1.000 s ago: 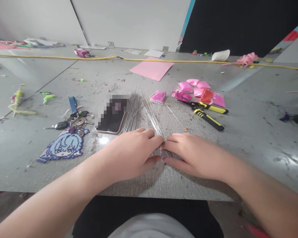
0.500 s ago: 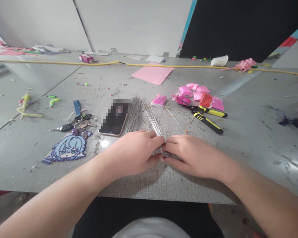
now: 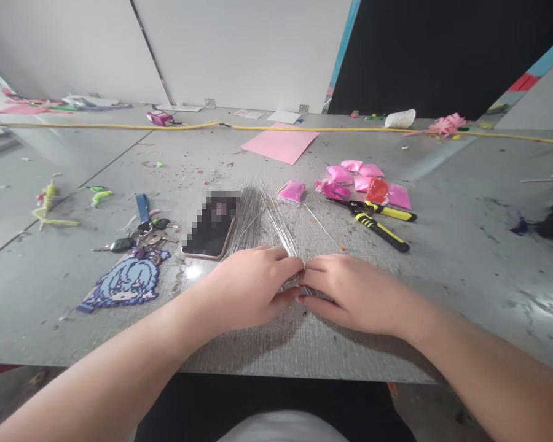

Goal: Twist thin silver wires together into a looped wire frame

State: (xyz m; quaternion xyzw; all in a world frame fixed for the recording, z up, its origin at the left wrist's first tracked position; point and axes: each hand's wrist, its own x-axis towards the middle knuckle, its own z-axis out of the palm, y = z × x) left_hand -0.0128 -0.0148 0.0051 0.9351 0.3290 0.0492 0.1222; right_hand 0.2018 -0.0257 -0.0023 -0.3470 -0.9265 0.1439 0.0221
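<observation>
A bundle of thin silvery wires runs away from me between my two hands, its near end hidden under the fingers. My left hand closes on it from the left, thumb and fingers pinched together. From the right, my right hand meets it fingertip to fingertip, its fingers also closed around the wires. Beside the left hand lies a larger spread of grey wires, next to a smartphone. One single wire lies apart, beyond my right hand.
Pliers with black and yellow handles lie at right, beside several pink packets. Keys and a blue pixel-art charm are at left. Farther back are pink paper, a yellow cord and a paper cup.
The view has tipped slightly, so the table sits a little lower in the picture. Both hands keep nearly the same place and grip on the wires.
</observation>
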